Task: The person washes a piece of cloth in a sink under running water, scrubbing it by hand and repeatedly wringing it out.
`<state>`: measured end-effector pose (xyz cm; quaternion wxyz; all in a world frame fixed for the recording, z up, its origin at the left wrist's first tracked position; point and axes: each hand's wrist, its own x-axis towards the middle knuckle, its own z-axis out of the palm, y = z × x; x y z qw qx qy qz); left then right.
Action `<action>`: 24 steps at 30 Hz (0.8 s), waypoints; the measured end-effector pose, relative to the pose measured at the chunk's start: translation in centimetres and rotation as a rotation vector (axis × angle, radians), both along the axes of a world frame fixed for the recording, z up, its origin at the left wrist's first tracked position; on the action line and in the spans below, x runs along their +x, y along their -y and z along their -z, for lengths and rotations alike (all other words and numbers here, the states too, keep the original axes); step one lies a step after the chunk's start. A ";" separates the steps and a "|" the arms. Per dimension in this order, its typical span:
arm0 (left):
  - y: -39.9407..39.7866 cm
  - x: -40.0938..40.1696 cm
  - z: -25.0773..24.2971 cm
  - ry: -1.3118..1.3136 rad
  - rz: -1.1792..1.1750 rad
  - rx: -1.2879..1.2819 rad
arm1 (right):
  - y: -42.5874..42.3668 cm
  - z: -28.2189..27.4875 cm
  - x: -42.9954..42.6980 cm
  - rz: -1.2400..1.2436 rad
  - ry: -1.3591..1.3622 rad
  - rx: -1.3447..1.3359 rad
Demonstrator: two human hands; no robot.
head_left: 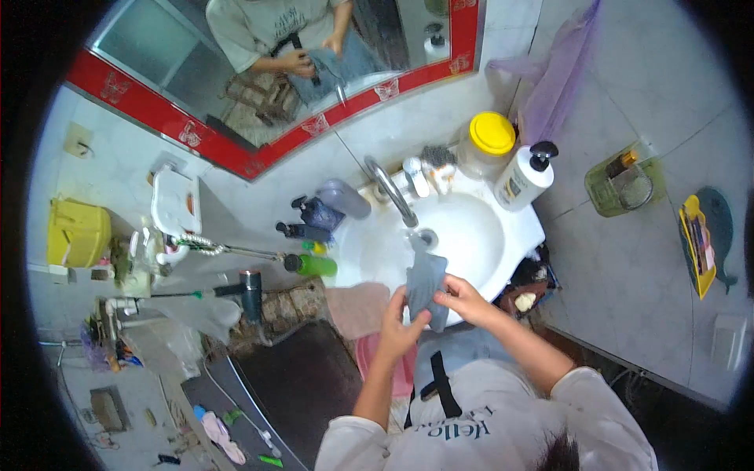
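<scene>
A grey-blue cloth (426, 277) hangs between my two hands over the near side of the white washbasin (471, 229). My left hand (403, 324) grips its left edge near the bottom, thumb on top. On the other side, my right hand (462, 299) pinches the cloth between thumb and fingers. The cloth's far end reaches towards the drain, just below the chrome faucet (391, 191). Whether water runs from the faucet I cannot tell. A pinkish cloth (358, 307) lies over the basin's left front edge.
A white pump bottle (523, 179) and a yellow-lidded jar (490, 144) stand at the basin's back right. Dark bottles (315, 218) and a green bottle (315, 265) are at its left. Behind is a red-framed mirror (283, 144); a pink basin (386, 365) sits below.
</scene>
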<state>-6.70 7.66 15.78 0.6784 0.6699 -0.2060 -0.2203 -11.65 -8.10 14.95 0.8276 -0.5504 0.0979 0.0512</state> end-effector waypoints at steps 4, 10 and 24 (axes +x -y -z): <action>-2.9 0.8 1.1 -0.118 -0.052 0.001 | -2.7 -0.9 -1.0 0.175 0.058 -0.276; -7.1 -0.6 -1.0 0.143 -0.030 0.114 | -5.4 -1.3 -4.1 0.280 -0.063 -0.228; -12.8 -0.1 -6.4 0.758 -0.358 0.371 | -7.2 -4.3 -4.1 0.589 -0.056 0.348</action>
